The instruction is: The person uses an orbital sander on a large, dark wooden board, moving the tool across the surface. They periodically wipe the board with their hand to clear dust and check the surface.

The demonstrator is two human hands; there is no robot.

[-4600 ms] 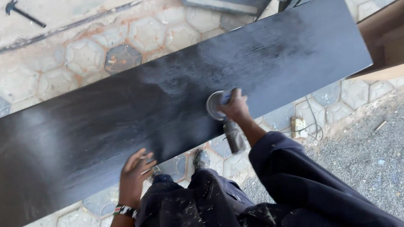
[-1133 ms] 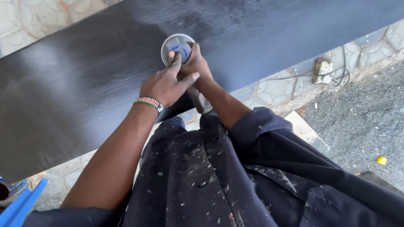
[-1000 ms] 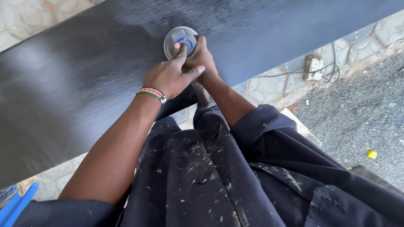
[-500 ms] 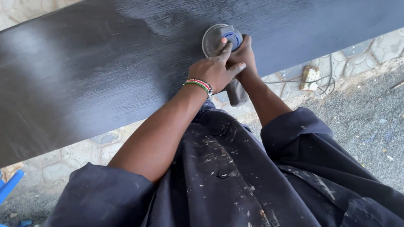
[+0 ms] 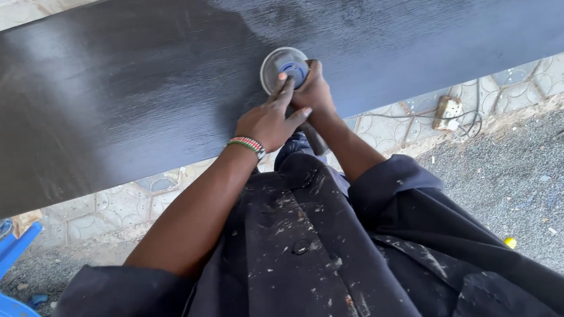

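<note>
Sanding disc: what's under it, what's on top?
Under the sanding disc lies the black board; the contact patch itself is hidden. On top, the left hand and right hand cover the tool's body, so its grip is hardly seen.

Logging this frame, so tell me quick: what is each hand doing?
Left hand: closed on the sander, fingers on its disc.
Right hand: closed on the sander.

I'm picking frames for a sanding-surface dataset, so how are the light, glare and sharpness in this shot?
Head view: daylight is soft, with no hard shadows; the black board shows a pale sheen toward its left end and duller dusty streaks near the round sanding tool; the left hand and right hand look sharp, with no motion blur; the board's edges bow slightly.
</note>
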